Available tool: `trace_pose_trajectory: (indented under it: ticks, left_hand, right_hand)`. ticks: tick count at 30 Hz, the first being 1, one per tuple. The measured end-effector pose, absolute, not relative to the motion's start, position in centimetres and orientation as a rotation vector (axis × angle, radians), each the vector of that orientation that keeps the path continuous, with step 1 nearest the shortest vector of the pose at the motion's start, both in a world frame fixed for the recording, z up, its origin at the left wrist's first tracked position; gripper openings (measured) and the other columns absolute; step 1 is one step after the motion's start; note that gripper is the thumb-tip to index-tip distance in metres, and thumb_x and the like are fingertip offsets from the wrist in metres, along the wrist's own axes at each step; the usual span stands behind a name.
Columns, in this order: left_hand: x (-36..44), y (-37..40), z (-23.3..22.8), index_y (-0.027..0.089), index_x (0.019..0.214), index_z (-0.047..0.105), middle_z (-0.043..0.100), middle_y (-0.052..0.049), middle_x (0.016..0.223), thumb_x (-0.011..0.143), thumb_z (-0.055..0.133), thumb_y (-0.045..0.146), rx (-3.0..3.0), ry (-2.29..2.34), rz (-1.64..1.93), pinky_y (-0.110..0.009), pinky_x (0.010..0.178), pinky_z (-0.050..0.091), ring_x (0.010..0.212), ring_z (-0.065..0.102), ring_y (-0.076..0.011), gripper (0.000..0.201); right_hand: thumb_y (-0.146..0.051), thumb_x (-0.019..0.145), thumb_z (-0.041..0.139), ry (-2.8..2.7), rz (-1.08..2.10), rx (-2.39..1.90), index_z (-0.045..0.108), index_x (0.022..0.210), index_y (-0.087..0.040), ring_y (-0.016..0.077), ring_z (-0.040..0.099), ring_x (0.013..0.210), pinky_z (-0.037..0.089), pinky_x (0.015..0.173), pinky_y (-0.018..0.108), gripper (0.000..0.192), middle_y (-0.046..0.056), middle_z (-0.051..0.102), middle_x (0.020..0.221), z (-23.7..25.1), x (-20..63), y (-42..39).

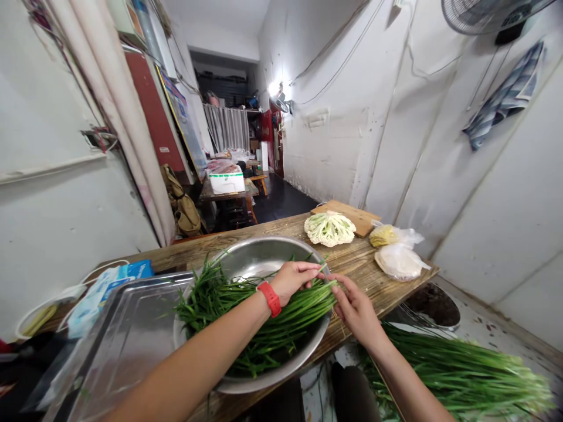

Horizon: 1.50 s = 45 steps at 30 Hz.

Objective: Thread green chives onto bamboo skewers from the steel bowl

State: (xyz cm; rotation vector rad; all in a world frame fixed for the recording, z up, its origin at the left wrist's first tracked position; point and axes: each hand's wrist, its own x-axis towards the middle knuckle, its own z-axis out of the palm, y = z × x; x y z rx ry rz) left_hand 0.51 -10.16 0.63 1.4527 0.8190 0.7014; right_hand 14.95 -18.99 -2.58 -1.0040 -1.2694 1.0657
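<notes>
Long green garlic chives [290, 325] lie heaped in a wide steel basin [259, 384], leaves to the left and pale stalk ends to the right. My left hand [295, 281], with a red band on its wrist, is over the heap and pinches the pale end of a chive stalk between thumb and fingers. Close by at the basin's right rim, my right hand [355, 305] has thumb and fingers closed around the stalk ends. The fingertips of both hands nearly meet. Below my right forearm lies a large bundle of chives [457, 369], partly hidden by the arm.
On the wooden table [373, 290] are a halved cauliflower [329, 228], a cutting board [347, 214] and plastic bags [398, 261]. Left of the basin are a metal tray [127, 328] and a blue-white packet [109, 290]. A dark-filled bucket [433, 305] stands on the floor at right.
</notes>
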Motion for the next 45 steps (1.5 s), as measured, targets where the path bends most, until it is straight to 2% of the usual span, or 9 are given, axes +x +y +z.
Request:
trace_pose_trajectory:
  ticks: [5, 11, 19, 24, 31, 36, 41, 45]
  left_hand:
    - [0.62, -10.6, 0.91, 0.01, 0.09, 0.066, 0.064, -0.007, 0.079, 0.065, 0.067, 0.032, 1.331, 0.72, 0.716, -0.023, 0.064, 0.036, 0.065, 0.048, -0.0095, 0.034]
    - [0.58, -10.66, 1.06, 0.01, 0.086, 0.068, 0.059, -0.004, 0.069, 0.069, 0.063, 0.036, 1.427, 0.741, 0.735, -0.022, 0.059, 0.032, 0.06, 0.044, -0.0086, 0.031]
    - [0.67, -11.12, 1.25, 0.01, 0.079, 0.068, 0.06, -0.005, 0.071, 0.07, 0.062, 0.035, 1.474, 0.746, 0.693, -0.023, 0.061, 0.033, 0.061, 0.044, -0.0097, 0.028]
    - [0.65, -11.18, 1.24, 0.01, 0.085, 0.068, 0.06, -0.005, 0.072, 0.07, 0.062, 0.034, 1.469, 0.748, 0.692, -0.023, 0.06, 0.033, 0.061, 0.043, -0.009, 0.028]
    - [0.51, -11.36, 1.53, 0.012, 0.101, 0.064, 0.064, -0.006, 0.079, 0.068, 0.063, 0.034, 1.493, 0.829, 0.664, -0.021, 0.053, 0.028, 0.055, 0.037, -0.0067, 0.04]
    - [0.4, -11.34, 1.69, 0.011, 0.099, 0.065, 0.065, -0.01, 0.091, 0.068, 0.062, 0.035, 1.521, 0.824, 0.664, -0.022, 0.054, 0.028, 0.057, 0.039, -0.0077, 0.039]
    - [0.43, -11.24, 1.48, 0.011, 0.09, 0.068, 0.065, -0.009, 0.084, 0.074, 0.055, 0.041, 1.547, 0.793, 0.676, -0.023, 0.057, 0.03, 0.061, 0.042, -0.0096, 0.036]
    - [0.61, -11.25, 1.35, 0.01, 0.089, 0.067, 0.064, -0.009, 0.083, 0.072, 0.058, 0.036, 1.518, 0.786, 0.729, -0.023, 0.057, 0.03, 0.06, 0.041, -0.0088, 0.033]
  right_hand:
    - [-0.048, 0.08, 0.048, -1.227, 1.113, -1.004, 0.043, 0.109, -0.019, 0.0033, 0.029, 0.04, 0.021, 0.037, 0.016, 0.042, -0.004, 0.042, 0.061, -2.79, 14.92, -18.4]
    - [-0.045, 0.081, 0.047, -1.251, 1.123, -0.961, 0.044, 0.11, -0.018, 0.0032, 0.026, 0.038, 0.019, 0.036, 0.017, 0.039, -0.006, 0.037, 0.057, -2.69, 15.05, -18.44]
    - [-0.043, 0.082, 0.046, -1.256, 1.102, -0.985, 0.045, 0.111, -0.017, 0.0038, 0.028, 0.04, 0.019, 0.038, 0.018, 0.039, -0.004, 0.039, 0.059, -2.73, 15.05, -18.63]
    - [-0.043, 0.083, 0.045, -1.236, 1.11, -0.978, 0.044, 0.113, -0.017, 0.0039, 0.029, 0.041, 0.02, 0.039, 0.018, 0.039, -0.003, 0.042, 0.063, -2.96, 14.93, -18.58]
    - [-0.044, 0.082, 0.046, -1.186, 1.086, -1.002, 0.044, 0.115, -0.016, 0.0038, 0.028, 0.04, 0.02, 0.038, 0.018, 0.043, -0.004, 0.039, 0.059, -3.3, 14.74, -18.51]
    - [-0.047, 0.081, 0.046, -1.188, 1.072, -1.03, 0.043, 0.116, -0.015, 0.0042, 0.027, 0.04, 0.02, 0.038, 0.018, 0.047, -0.004, 0.038, 0.057, -3.29, 14.75, -18.41]
    - [-0.049, 0.08, 0.047, -1.197, 1.087, -1.013, 0.044, 0.115, -0.017, 0.0046, 0.027, 0.04, 0.019, 0.037, 0.019, 0.048, -0.004, 0.039, 0.057, -3.08, 14.75, -18.49]
    - [-0.048, 0.08, 0.047, -1.208, 1.095, -0.994, 0.044, 0.115, -0.016, 0.0046, 0.025, 0.039, 0.018, 0.037, 0.019, 0.047, -0.006, 0.034, 0.054, -2.84, 14.73, -18.69]
